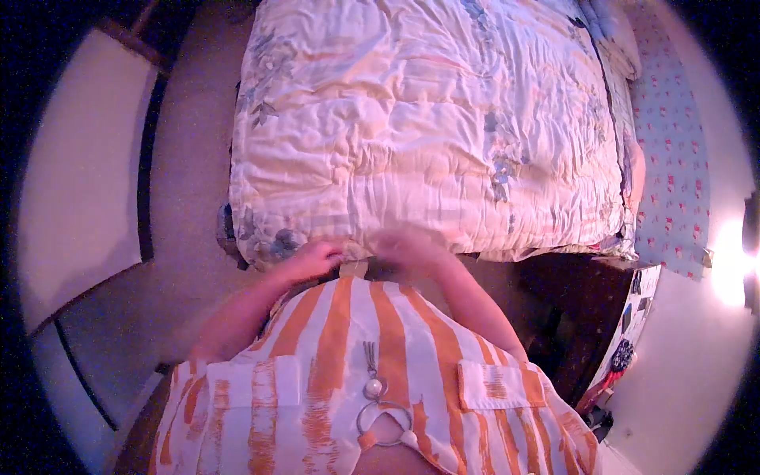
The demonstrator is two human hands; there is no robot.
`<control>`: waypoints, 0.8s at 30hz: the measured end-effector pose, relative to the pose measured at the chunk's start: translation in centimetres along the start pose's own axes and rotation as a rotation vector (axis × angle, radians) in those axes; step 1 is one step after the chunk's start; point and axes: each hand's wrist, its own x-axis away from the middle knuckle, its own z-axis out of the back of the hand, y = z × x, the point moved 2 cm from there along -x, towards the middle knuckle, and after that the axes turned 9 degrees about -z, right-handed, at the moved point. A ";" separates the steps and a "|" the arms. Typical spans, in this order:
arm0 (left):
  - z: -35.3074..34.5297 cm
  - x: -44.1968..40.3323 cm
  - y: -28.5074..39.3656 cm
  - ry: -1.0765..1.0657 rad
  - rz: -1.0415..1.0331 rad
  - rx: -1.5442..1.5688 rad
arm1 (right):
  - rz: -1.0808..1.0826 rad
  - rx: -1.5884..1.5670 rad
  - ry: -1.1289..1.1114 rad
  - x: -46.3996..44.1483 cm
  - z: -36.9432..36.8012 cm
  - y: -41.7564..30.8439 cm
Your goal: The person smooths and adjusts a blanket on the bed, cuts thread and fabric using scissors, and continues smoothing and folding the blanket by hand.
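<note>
A rumpled white quilt (427, 127) with blue-grey flower prints covers the bed in front of me. At its near edge, my left hand (317, 255) has its fingers curled together against the fabric and appears to grip the hem. Motion smears my right hand (408, 245), which is over the same edge a little to the right; its fingers cannot be made out. Between and just below the hands shows a small pale patch (354, 269), too unclear to name. My orange-and-white striped top (348, 340) is close below both hands.
A dark wooden piece of furniture (590, 317) stands at the right, near the bed's corner. Patterned cloth (671, 158) hangs along the right wall, by a bright lamp (736, 261). Carpeted floor (190, 158) runs along the left of the bed, beside a pale panel (87, 174).
</note>
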 end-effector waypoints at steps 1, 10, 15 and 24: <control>1.8 0.7 1.7 0.086 0.333 0.244 | -0.042 -0.056 0.266 -1.2 0.3 3.8; 6.5 17.4 -2.6 0.943 0.986 -0.525 | 0.155 0.168 0.670 -8.7 6.7 13.6; 2.0 1.2 0.5 0.758 0.643 -0.315 | -0.033 0.156 0.414 -11.4 6.8 15.0; -3.5 -22.6 0.7 0.321 0.230 -0.291 | -0.043 0.253 0.382 -10.4 9.2 13.5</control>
